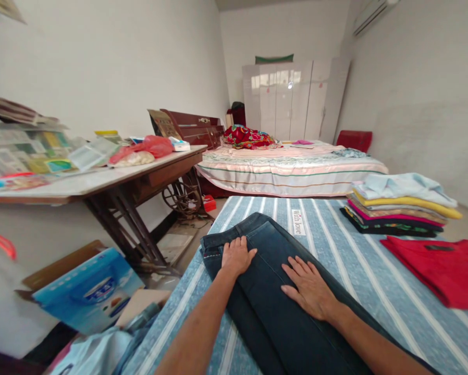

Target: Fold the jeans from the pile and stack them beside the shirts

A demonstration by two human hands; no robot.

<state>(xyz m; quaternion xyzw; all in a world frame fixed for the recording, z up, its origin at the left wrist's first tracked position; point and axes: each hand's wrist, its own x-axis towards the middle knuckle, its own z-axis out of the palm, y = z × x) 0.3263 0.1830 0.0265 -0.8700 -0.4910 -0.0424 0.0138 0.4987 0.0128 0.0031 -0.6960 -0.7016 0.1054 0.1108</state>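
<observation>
Lower centre of the frame: my left hand [237, 255] and right hand [310, 286] lie open, palms down and fingers spread, on a pair of dark jeans [269, 317]. Neither one grasps anything. The jeans are laid on a blue-striped bed [335, 245] and run from the bottom edge of the frame up toward its middle.

The risk, as I judge it, sits at the left. The jeans lie close to the bed's left edge, and my left hand rests on the waistband end just beside that edge. A push outward from either palm could slide the heavy denim over the side. It would land on the floor among the blue box [89, 291] and the loose cloth at lower left.

A second risk is a crease. The fabric shows a ridge between my hands, and weight from flat palms could press it in instead of smoothing it out.

At the right of the frame, a stack of folded clothes [398, 205] and a red garment [441, 271] lie on the same bed, well apart from my hands. A tug on the cover could shift them. The cluttered surface [101, 182] at upper left stands clear of all this.
</observation>
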